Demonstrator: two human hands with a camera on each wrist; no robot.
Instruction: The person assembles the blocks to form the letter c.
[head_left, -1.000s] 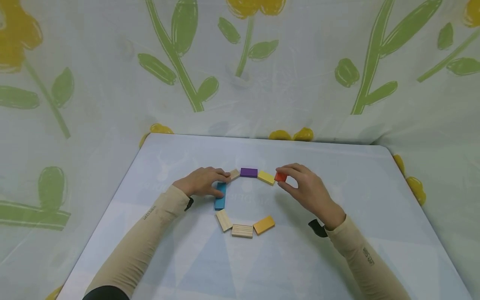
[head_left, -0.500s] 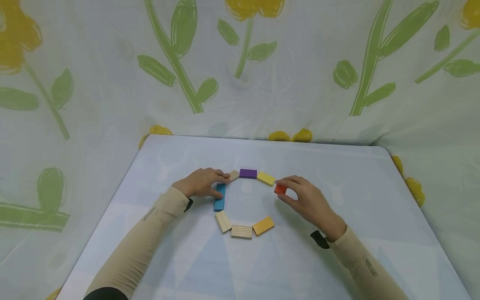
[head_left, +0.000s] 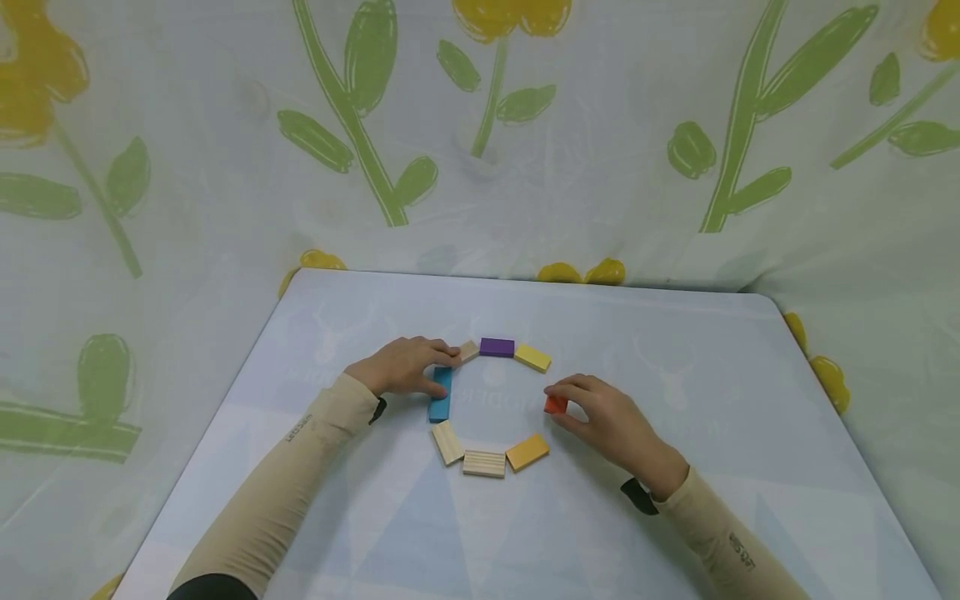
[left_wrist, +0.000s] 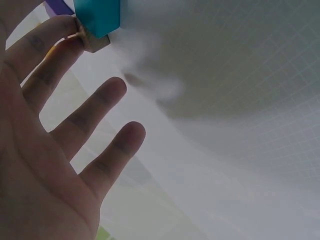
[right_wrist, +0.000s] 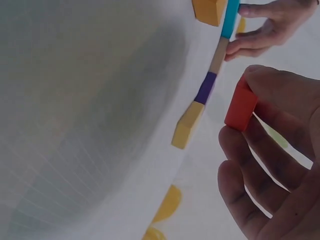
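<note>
My right hand (head_left: 618, 423) pinches a red block (head_left: 555, 404) between thumb and fingers, near the right side of a ring of wooden blocks. In the right wrist view, the red block (right_wrist: 241, 106) looks held clear of the others. My left hand (head_left: 405, 365) rests at the ring's left side. Its fingertips touch a plain wood block (head_left: 469, 350) and its thumb lies by the blue block (head_left: 440, 396); the outer fingers (left_wrist: 107, 95) stretch out straight. A purple block (head_left: 497, 347) and a yellow block (head_left: 532, 358) follow along the back.
Two plain wood blocks, one slanted (head_left: 447, 442) and one ribbed-looking (head_left: 484, 463), and an orange block (head_left: 527, 452) form the near side. The white table (head_left: 637, 542) has a pale pattern. A flower-printed curtain (head_left: 585, 200) hangs behind its far edge.
My right hand has moved toward me with the red block, away from the yellow block's end. My left hand and the other blocks have stayed in place.
</note>
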